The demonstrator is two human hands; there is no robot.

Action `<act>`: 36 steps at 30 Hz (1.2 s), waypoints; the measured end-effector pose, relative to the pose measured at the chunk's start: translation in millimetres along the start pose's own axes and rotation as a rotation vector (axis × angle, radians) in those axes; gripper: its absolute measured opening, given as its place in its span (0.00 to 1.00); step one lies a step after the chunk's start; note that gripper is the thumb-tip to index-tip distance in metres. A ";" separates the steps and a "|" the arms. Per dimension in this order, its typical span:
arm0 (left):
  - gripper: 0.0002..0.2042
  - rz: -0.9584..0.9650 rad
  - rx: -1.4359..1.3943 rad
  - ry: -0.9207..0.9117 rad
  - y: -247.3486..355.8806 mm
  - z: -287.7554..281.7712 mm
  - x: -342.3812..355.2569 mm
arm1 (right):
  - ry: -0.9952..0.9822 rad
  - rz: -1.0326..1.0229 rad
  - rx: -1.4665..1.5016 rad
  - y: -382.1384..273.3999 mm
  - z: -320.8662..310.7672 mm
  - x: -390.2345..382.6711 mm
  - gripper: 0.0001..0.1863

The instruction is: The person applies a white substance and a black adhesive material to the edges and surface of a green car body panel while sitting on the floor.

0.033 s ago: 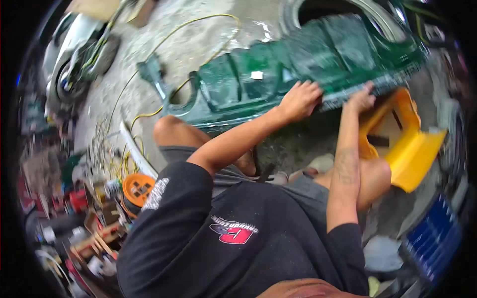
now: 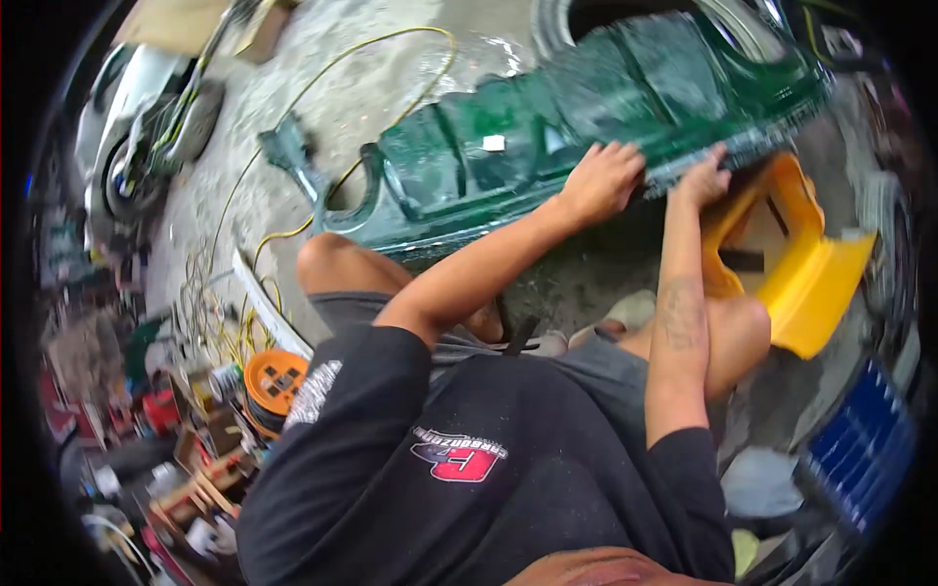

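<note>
A long glossy green moulded panel (image 2: 508, 146) with ribbed recesses and rounded cut-outs at its ends lies across the far side of my legs. My left hand (image 2: 608, 184) rests on its near edge, right of the middle, fingers curled over and closed; the fingertips are hidden. A short way right, my right hand (image 2: 703, 178) is closed on the same edge, one finger reaching up over the top. Whether either hand also pinches something thin there cannot be made out. A small white patch (image 2: 493, 144) sits on the panel's face.
Behind the panel lies a tyre (image 2: 549, 27). A yellow plastic piece (image 2: 816, 303) stands by my right knee, a blue ribbed piece (image 2: 860, 454) nearer. Yellow cable (image 2: 430, 105) loops over the floor. On the left are an orange reel (image 2: 274, 379) and clutter.
My left hand has slid slightly right along the panel's edge, closer to my right hand. The whole view has shifted a little; the right hand still sits at the edge.
</note>
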State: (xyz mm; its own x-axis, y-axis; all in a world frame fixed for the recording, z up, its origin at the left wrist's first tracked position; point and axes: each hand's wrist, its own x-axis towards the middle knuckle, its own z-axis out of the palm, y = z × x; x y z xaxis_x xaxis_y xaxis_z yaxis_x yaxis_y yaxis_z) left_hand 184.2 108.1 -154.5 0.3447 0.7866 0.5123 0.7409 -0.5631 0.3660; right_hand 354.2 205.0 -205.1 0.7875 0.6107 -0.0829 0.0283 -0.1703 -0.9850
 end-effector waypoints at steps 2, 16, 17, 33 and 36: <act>0.07 -0.057 -0.035 0.002 9.5 15.3 23.6 | -0.038 0.021 0.145 -15.2 -3.0 -13.3 0.35; 0.09 0.123 -0.100 -0.159 -1.7 11.2 22.2 | -0.044 0.033 0.414 -20.1 -13.8 -12.6 0.33; 0.07 0.171 -0.083 -0.122 -1.7 22.6 45.7 | -0.064 0.049 0.444 -23.3 -13.2 -16.6 0.33; 0.06 0.225 -0.084 -0.205 -19.1 -8.9 4.3 | -0.025 0.001 0.441 -12.8 -12.7 -6.9 0.33; 0.07 0.051 -0.269 0.022 -20.9 -5.5 23.1 | -0.064 0.012 0.381 -23.0 -15.0 -16.2 0.33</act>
State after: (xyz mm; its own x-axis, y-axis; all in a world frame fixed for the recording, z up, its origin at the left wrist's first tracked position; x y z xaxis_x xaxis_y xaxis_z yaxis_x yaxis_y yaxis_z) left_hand 173.5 136.6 -146.1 0.3626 0.7515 0.5512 0.5424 -0.6511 0.5308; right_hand 350.1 187.4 -178.9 0.7459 0.6596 -0.0923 -0.2211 0.1145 -0.9685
